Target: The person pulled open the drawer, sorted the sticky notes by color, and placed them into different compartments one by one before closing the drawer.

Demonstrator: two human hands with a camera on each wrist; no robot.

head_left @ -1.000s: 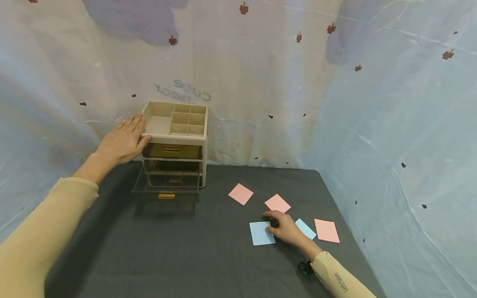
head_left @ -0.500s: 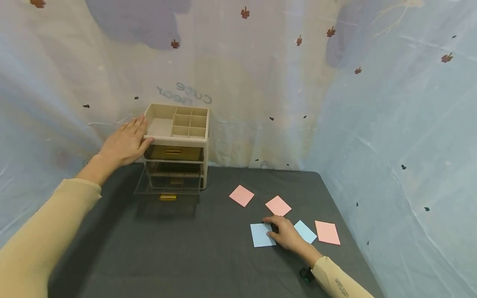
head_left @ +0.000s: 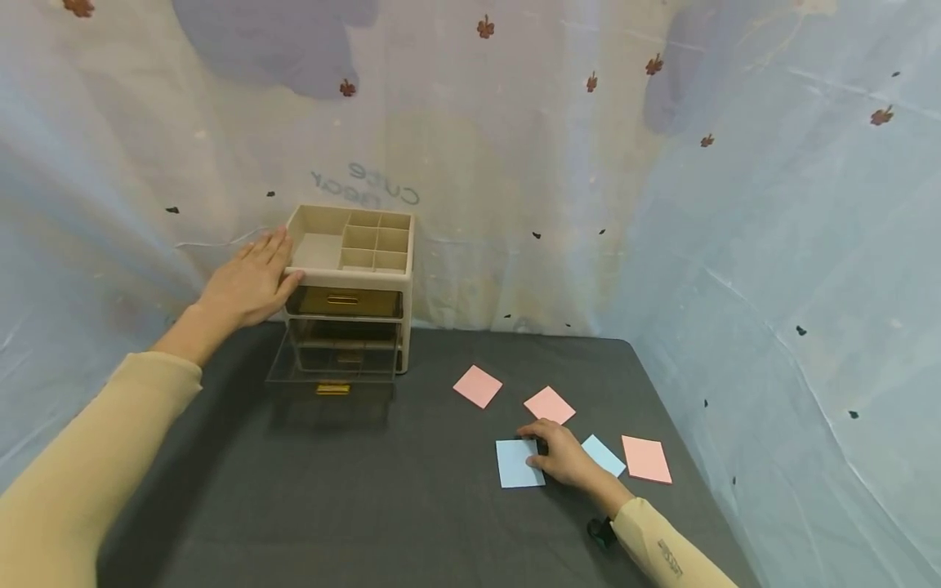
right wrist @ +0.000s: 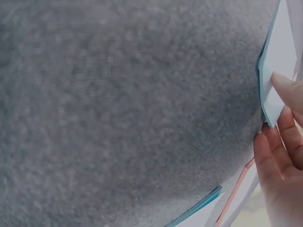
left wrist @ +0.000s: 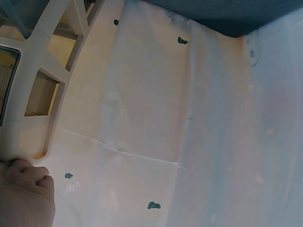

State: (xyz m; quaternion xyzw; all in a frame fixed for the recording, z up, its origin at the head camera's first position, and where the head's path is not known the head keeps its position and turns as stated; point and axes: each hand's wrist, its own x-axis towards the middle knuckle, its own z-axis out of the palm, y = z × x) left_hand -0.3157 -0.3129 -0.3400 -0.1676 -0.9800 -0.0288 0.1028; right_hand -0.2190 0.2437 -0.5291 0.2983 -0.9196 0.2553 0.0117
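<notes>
A square blue pad point(head_left: 516, 467) is laid on the desk point(head_left: 353, 506); from the cream organizer point(head_left: 345, 279), a clear drawer point(head_left: 332, 389) is pulled out.

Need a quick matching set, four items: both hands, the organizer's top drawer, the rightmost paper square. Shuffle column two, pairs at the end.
Column one
1. left hand
2. right hand
3. top drawer
4. rightmost paper square

Column two
A. pink, apart from both hands
B. resting against the side of the organizer
C. closed, above a pulled-out clear drawer
D. thumb on a blue paper square

Pairs: 1-B, 2-D, 3-C, 4-A
</notes>
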